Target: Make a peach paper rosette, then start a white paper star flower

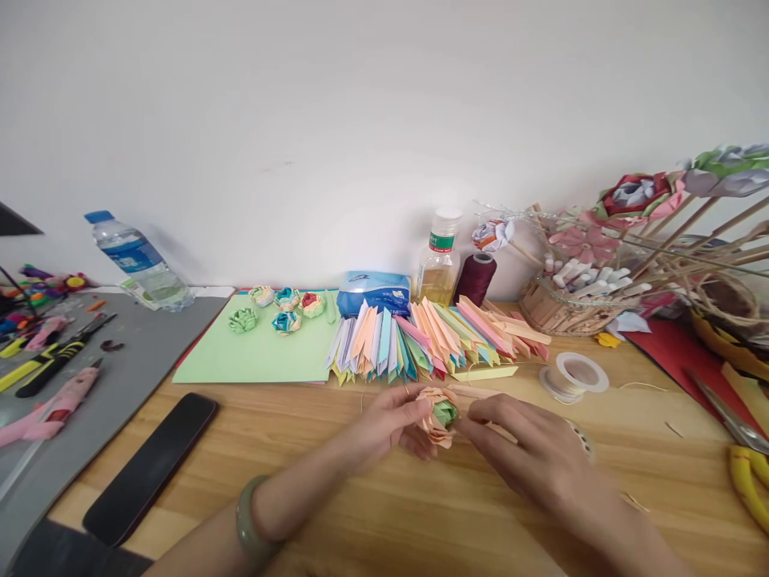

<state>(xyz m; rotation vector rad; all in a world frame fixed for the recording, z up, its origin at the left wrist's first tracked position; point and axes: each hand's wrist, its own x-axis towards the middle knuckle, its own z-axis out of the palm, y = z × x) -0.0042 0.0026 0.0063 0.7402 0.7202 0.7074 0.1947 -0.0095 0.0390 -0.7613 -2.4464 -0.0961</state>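
Over the front middle of the table, my left hand (390,421) is closed around a paper flower (441,415) with peach outer petals and a green centre. The thumb presses on its left side. My right hand (529,449) comes in from the right, its fingertips drawn together at the flower's right edge. What those fingertips hold, if anything, is too small to tell. Just behind both hands lies a row of folded paper strips (384,344) in many colours. Several small finished paper flowers (287,322) sit on green paper sheets (252,361) at the back left.
A black phone (150,469) lies at the front left. Glue gun (54,409), cutters and a water bottle (141,260) are further left. A clear bottle (440,260), thread cone (476,278) and basket (558,312) stand behind. A thread spool (573,377) and yellow-handled scissors (748,473) are right.
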